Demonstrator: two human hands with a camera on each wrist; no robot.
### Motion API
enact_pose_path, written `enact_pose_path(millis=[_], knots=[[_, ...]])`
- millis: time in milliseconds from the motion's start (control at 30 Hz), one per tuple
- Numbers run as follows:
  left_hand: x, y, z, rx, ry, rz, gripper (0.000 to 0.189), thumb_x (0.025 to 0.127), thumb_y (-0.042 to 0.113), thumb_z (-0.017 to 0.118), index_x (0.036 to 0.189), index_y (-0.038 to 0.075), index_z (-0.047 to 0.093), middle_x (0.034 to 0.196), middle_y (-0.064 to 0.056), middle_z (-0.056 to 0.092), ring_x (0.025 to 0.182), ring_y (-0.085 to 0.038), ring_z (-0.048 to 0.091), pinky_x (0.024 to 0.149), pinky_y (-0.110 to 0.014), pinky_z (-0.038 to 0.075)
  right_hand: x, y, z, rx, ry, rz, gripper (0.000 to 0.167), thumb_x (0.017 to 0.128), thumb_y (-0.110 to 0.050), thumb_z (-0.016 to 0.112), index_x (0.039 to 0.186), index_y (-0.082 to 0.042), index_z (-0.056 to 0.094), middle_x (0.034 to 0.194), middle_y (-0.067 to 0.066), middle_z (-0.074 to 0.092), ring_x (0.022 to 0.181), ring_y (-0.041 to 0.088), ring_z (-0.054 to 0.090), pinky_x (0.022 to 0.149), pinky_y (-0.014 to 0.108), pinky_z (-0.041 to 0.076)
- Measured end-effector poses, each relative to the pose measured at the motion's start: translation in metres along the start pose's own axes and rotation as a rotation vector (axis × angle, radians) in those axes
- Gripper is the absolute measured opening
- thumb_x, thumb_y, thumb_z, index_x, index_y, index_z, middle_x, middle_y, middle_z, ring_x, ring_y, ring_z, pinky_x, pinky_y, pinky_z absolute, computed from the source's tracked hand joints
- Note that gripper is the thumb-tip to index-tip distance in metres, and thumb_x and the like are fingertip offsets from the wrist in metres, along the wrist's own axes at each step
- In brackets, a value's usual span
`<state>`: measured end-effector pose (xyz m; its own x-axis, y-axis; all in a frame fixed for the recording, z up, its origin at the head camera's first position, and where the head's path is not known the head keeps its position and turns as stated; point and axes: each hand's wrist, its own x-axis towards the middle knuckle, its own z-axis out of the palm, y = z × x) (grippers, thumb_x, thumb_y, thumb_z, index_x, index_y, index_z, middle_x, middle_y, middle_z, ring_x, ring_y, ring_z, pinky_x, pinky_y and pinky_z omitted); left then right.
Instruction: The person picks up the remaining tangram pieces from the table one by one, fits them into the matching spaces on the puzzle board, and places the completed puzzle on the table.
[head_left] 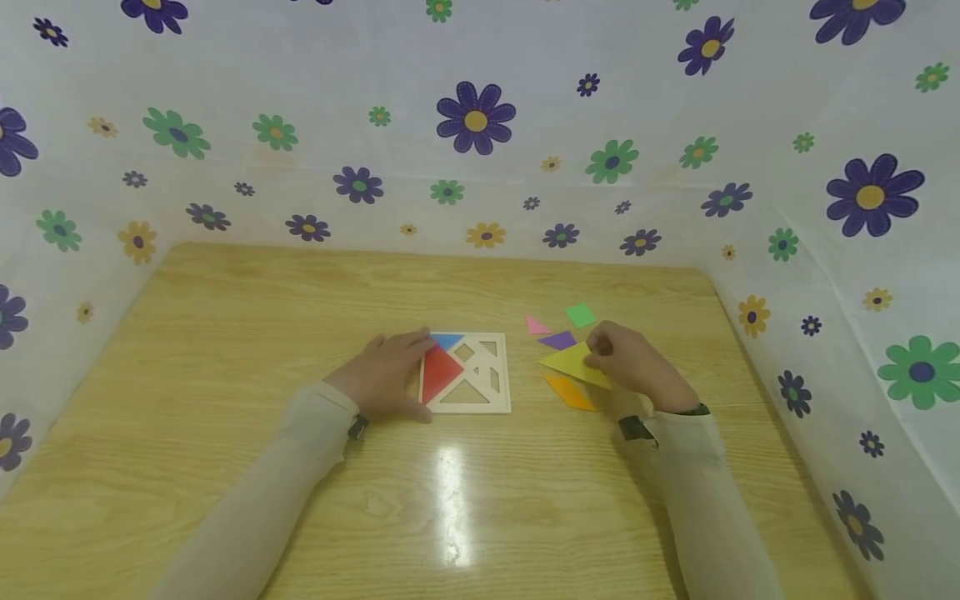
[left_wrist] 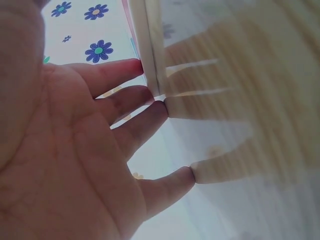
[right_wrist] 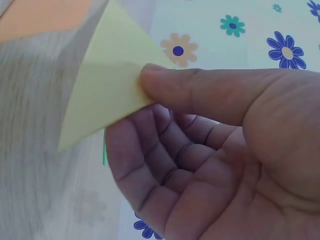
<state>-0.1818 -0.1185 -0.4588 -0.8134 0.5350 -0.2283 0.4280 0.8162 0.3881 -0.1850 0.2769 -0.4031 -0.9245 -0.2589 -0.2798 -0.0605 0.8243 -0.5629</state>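
Note:
My right hand (head_left: 630, 360) pinches a yellow triangle piece (head_left: 576, 365) between thumb and curled fingers. In the right wrist view the thumb lies flat on the yellow triangle's face. At the left side of a pale wooden tangram tray (head_left: 506, 375) rests my left hand (head_left: 386, 375), its fingers extended along the edge. The left wrist view has those fingertips (left_wrist: 161, 107) at the tray's side and on the tabletop. Set in the tray are a red triangle (head_left: 441, 372) and a blue triangle (head_left: 448, 342), the blue one partly covered by fingers. Several cut-out slots show in the tray's remaining part.
Near the right hand lie a pink triangle (head_left: 536, 326), a green square (head_left: 581, 316), a purple piece (head_left: 558, 340) and an orange piece (head_left: 570, 393). The wooden table (head_left: 420, 517) is bordered by a flower-printed white sheet (head_left: 525, 50) at the back and sides.

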Motion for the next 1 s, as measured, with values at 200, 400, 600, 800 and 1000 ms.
enact_pose_path(millis=[200,400,600,800,1000], knots=[[0.003,0.0,0.001,0.023,0.003,0.0,0.119,0.072,0.066,0.083,0.165,0.016,0.029,0.172,-0.005,0.022,0.157,-0.03,0.023,0.126,-0.058,0.016,0.001,-0.007,-0.002,0.021,0.077,-0.05,0.015,0.101,-0.017,0.067,0.104,-0.004,0.06,0.097,0.01,0.064,0.079,0.021,0.056,0.069,0.032,0.048],[0.003,0.001,0.0,0.023,0.0,-0.004,0.12,0.072,0.066,0.084,0.165,0.015,0.028,0.172,-0.005,0.021,0.157,-0.03,0.022,0.127,-0.058,0.015,0.004,-0.02,0.0,0.07,0.156,-0.09,0.019,0.1,-0.026,0.07,0.106,-0.008,0.071,0.099,0.008,0.071,0.083,0.023,0.063,0.072,0.034,0.052],[0.003,0.001,0.001,0.018,-0.001,-0.005,0.119,0.073,0.065,0.084,0.165,0.015,0.027,0.172,-0.005,0.02,0.158,-0.03,0.021,0.127,-0.058,0.014,0.009,-0.038,0.006,0.091,0.13,-0.116,0.021,0.099,-0.03,0.071,0.105,-0.01,0.074,0.1,0.006,0.073,0.086,0.025,0.065,0.08,0.039,0.055],[0.003,0.001,0.0,0.016,0.001,-0.004,0.12,0.073,0.067,0.083,0.165,0.015,0.027,0.172,-0.005,0.02,0.158,-0.03,0.021,0.126,-0.058,0.014,0.016,-0.055,0.015,0.096,0.095,-0.15,0.017,0.098,-0.029,0.073,0.102,-0.012,0.074,0.099,0.004,0.071,0.087,0.022,0.061,0.079,0.037,0.054],[0.002,0.002,-0.001,0.008,0.001,-0.004,0.12,0.072,0.068,0.083,0.165,0.015,0.027,0.172,-0.006,0.019,0.157,-0.032,0.022,0.126,-0.059,0.014,0.02,-0.072,0.025,0.139,0.033,-0.185,0.013,0.099,-0.025,0.072,0.095,-0.012,0.07,0.092,0.003,0.067,0.084,0.022,0.056,0.076,0.034,0.051]])
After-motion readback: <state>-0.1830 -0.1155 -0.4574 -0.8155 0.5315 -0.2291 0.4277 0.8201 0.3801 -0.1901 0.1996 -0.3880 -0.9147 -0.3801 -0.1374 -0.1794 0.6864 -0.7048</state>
